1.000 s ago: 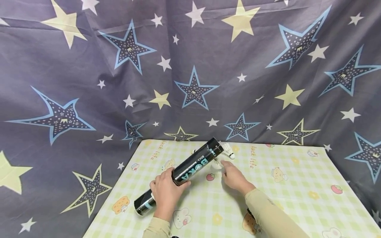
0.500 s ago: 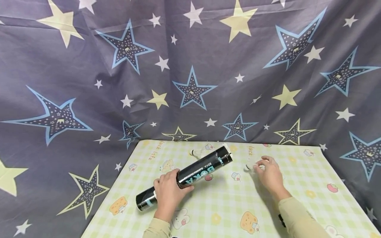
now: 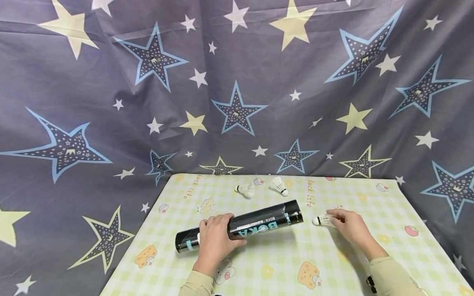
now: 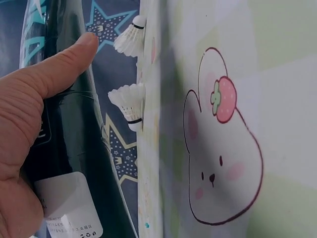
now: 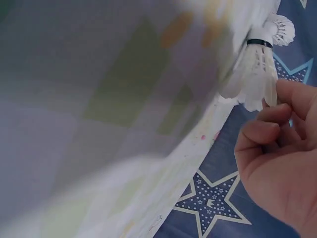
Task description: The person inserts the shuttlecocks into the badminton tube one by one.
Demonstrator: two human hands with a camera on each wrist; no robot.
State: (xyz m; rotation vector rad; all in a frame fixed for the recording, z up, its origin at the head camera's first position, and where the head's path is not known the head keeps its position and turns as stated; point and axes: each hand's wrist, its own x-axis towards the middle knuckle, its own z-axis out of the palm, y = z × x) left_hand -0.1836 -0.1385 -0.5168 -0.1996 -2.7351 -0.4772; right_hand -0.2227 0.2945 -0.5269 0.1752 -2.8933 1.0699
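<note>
My left hand (image 3: 218, 242) grips a long black shuttlecock tube (image 3: 264, 220) round its middle, the thumb lying along its near side. The tube slants over the table, its right end raised a little and pointing right. A white label (image 4: 72, 206) shows on it in the left wrist view. At the right, my right hand (image 3: 349, 228) pinches a white shuttlecock (image 3: 323, 220) by the edge of its feather skirt. Its cork head points left towards the tube, and its black band shows in the right wrist view, where the fingertips (image 5: 277, 113) meet the feathers.
Two more shuttlecocks lie behind the tube: the left one (image 3: 245, 190) on its side, the right one (image 3: 279, 186) with its cork towards me. A green checked cloth (image 3: 266, 250) covers the table, and a grey star-patterned curtain (image 3: 185, 98) hangs behind its back edge.
The right hand has moved away to the right with a shuttlecock and lowered it to the cloth. The left hand has brought the tube down flatter, uncovering the two shuttlecocks behind it.
</note>
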